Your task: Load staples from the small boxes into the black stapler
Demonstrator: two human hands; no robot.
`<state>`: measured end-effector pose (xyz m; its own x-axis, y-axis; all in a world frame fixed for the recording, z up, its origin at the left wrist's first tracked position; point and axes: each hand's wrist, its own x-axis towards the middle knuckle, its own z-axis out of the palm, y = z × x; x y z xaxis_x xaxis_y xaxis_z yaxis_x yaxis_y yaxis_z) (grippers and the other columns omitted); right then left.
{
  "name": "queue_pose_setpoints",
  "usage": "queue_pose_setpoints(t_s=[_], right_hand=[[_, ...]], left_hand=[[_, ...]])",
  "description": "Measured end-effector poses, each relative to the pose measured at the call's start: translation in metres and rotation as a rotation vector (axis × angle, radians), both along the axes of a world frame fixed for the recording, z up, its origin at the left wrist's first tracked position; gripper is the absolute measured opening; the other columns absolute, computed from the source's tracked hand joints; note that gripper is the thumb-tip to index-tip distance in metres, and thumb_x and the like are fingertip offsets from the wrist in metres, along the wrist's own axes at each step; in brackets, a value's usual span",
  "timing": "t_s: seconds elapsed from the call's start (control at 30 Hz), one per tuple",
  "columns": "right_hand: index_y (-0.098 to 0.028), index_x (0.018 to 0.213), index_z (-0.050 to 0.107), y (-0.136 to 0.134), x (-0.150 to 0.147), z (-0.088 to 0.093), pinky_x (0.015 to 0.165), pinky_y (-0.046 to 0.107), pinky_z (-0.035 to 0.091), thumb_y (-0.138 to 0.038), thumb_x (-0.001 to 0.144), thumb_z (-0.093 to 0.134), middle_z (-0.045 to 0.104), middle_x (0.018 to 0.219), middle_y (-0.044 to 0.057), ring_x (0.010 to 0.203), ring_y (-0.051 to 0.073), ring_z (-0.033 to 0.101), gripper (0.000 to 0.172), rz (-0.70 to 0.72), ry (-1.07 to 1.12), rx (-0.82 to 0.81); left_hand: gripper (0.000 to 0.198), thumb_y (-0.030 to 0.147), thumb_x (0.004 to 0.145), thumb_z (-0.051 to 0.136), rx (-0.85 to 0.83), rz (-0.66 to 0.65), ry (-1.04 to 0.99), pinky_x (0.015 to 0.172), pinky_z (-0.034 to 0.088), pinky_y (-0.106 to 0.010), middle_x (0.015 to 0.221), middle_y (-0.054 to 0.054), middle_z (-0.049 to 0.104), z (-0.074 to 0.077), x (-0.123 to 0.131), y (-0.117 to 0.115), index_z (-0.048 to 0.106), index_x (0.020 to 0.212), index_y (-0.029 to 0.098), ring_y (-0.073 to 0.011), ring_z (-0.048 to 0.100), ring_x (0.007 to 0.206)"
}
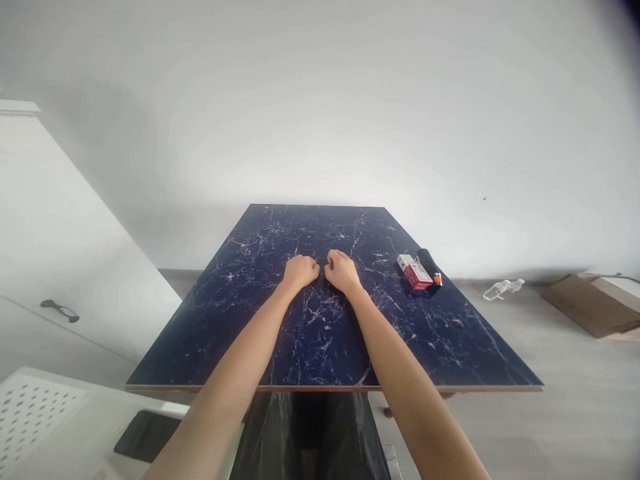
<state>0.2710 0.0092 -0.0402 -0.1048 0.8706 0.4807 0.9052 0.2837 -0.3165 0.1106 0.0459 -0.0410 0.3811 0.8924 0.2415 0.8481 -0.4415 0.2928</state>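
Both my arms reach out over a dark blue marbled tabletop (280, 320). My left hand (299, 271) and my right hand (343, 270) rest side by side on the middle of the table, knuckles up, fingers curled in and nearly touching each other. Something small and dark may sit between the fingertips, but I cannot make it out. A red and white pack (414, 272) lies to the right of my right hand, with a black cylindrical object (428, 262) and a small orange lighter (438, 279) beside it.
A white wall stands behind the table. A white cabinet with a dark handle (60, 309) is at left, and a dark phone (143, 435) lies on a white surface at lower left. On the floor at right lie a plastic bottle (501, 289) and flattened cardboard (593, 303).
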Motion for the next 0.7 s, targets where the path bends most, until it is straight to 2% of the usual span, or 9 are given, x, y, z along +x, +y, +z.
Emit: queue_pose_setpoints(t_s=[0.13, 0.27, 0.47, 0.6, 0.7], right_hand=[[-0.021, 0.067, 0.058, -0.0024, 0.0023, 0.0002, 0.062, 0.029, 0.029, -0.009, 0.072, 0.048, 0.059, 0.070, 0.002, 0.066, 0.017, 0.049, 0.016, -0.074, -0.067, -0.131], [-0.021, 0.058, 0.055, -0.0038, 0.0028, 0.0015, 0.057, 0.029, 0.025, -0.010, 0.065, 0.052, 0.054, 0.058, 0.000, 0.058, 0.015, 0.045, 0.014, -0.047, -0.078, -0.169], [-0.021, 0.057, 0.057, -0.0020, 0.0028, 0.0013, 0.059, 0.029, 0.027, -0.011, 0.065, 0.053, 0.055, 0.059, 0.000, 0.060, 0.015, 0.046, 0.013, -0.024, -0.084, -0.168], [-0.021, 0.058, 0.057, -0.0013, 0.0047, 0.0000, 0.060, 0.029, 0.027, -0.012, 0.067, 0.052, 0.055, 0.059, 0.001, 0.060, 0.015, 0.046, 0.013, -0.018, -0.086, -0.162], [-0.021, 0.059, 0.057, -0.0019, 0.0048, -0.0013, 0.061, 0.028, 0.029, -0.012, 0.067, 0.052, 0.055, 0.059, 0.001, 0.061, 0.015, 0.047, 0.013, -0.006, -0.082, -0.159]], left_hand=[[0.027, 0.025, 0.084, 0.050, 0.006, 0.029, -0.059, 0.068, 0.042, -0.032, 0.064, -0.009, 0.065, 0.0025, -0.0062, 0.0010, 0.066, 0.062, 0.020, -0.0222, 0.062, 0.069], [0.026, 0.020, 0.081, 0.049, 0.010, -0.018, -0.106, 0.060, 0.035, -0.030, 0.057, -0.004, 0.058, 0.0047, -0.0103, -0.0002, 0.058, 0.057, 0.020, -0.0160, 0.051, 0.058], [0.026, 0.017, 0.077, 0.048, 0.009, -0.094, -0.131, 0.059, 0.030, -0.032, 0.053, -0.004, 0.053, 0.0029, -0.0073, -0.0011, 0.050, 0.051, 0.022, -0.0170, 0.045, 0.055], [0.025, 0.017, 0.077, 0.048, 0.001, -0.113, -0.152, 0.061, 0.031, -0.033, 0.053, -0.005, 0.054, 0.0022, -0.0077, -0.0009, 0.052, 0.052, 0.022, -0.0182, 0.048, 0.056], [0.027, 0.020, 0.082, 0.048, 0.010, -0.117, -0.161, 0.063, 0.035, -0.033, 0.055, -0.006, 0.056, 0.0035, -0.0078, -0.0036, 0.057, 0.056, 0.022, -0.0194, 0.051, 0.059]])
